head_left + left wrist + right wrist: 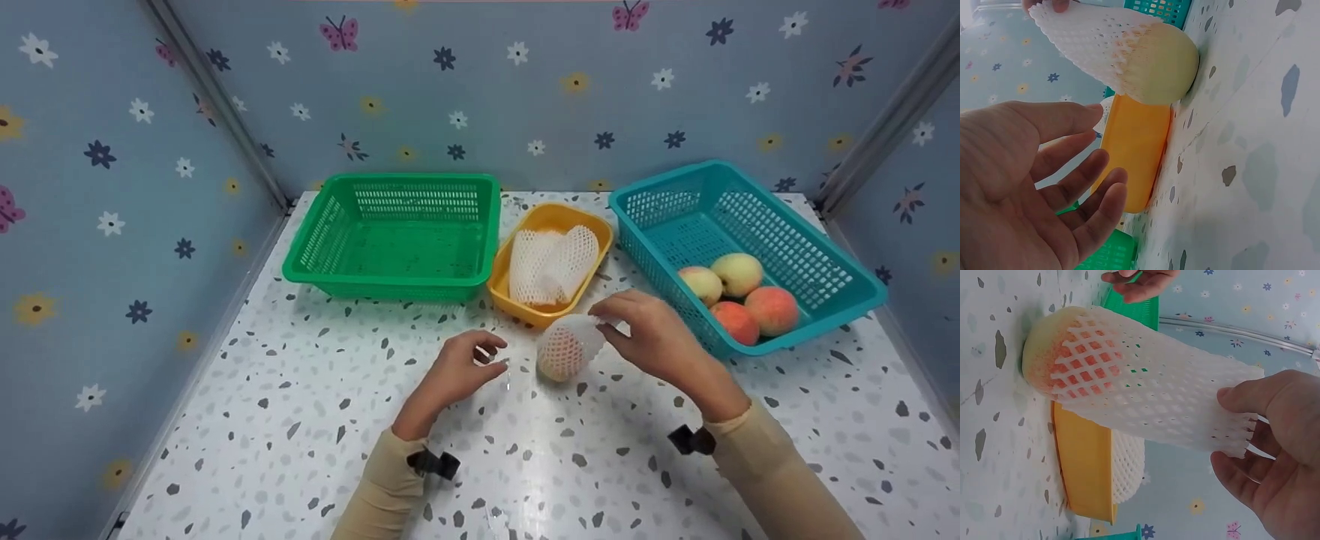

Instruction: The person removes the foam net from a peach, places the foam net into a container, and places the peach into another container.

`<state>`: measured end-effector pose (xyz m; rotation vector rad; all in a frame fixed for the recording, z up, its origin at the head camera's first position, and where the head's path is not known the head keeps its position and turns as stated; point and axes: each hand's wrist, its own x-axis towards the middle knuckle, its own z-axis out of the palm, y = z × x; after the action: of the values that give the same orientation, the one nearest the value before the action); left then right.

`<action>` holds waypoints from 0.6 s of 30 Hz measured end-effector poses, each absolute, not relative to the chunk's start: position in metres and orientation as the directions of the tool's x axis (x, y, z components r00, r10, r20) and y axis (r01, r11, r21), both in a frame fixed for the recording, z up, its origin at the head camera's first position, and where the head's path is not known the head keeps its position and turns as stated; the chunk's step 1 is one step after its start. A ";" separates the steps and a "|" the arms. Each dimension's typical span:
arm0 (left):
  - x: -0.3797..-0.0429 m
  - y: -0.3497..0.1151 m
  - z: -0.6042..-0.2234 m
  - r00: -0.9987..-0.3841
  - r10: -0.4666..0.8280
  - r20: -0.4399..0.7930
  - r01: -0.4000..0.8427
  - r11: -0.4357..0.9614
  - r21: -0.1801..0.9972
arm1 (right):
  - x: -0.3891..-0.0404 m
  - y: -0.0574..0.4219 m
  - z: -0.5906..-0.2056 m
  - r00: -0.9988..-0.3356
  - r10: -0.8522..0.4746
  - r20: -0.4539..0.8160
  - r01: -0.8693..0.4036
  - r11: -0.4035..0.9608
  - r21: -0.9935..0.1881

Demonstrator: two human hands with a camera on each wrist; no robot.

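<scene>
On the speckled table stands a peach (pixel 1044 354), its upper part inside a white foam net sleeve (pixel 1174 388). My right hand (pixel 649 334) pinches the sleeve's free top end between thumb and fingers; the net stretches up from the fruit, whose lower part shows bare in the left wrist view. Just left of the peach, my left hand (pixel 459 367) is apart from it, fingers loosely bent and nothing in them. Behind the peach sits a yellow basket (pixel 499 289) with several more foam net sleeves (pixel 534 262).
A green basket (pixel 390 281) stands at the back left. At the back right a teal basket (pixel 675 225) holds several peaches (pixel 772 310). Flower-patterned walls (pixel 480 90) close off the table's back and sides.
</scene>
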<state>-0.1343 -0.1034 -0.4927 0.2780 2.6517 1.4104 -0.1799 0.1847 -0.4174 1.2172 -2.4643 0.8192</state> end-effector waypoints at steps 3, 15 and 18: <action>-0.134 -0.105 -0.493 -0.973 0.228 -0.026 0.105 0.543 0.833 | -0.178 0.192 -0.413 -0.619 -0.621 0.481 -0.785 0.499 -0.366; -0.129 -0.108 -0.493 -0.967 0.253 -0.010 0.126 0.515 0.848 | -0.170 0.226 -0.398 -0.638 -0.576 0.511 -0.763 0.562 -0.319; -0.128 -0.109 -0.494 -0.967 0.255 -0.019 0.120 0.518 0.847 | -0.172 0.231 -0.392 -0.644 -0.563 0.517 -0.756 0.573 -0.318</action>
<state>-0.1284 -0.1089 -0.4938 0.3253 2.6115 1.4409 -0.1722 0.2308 -0.3925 1.0724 -2.4485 0.7422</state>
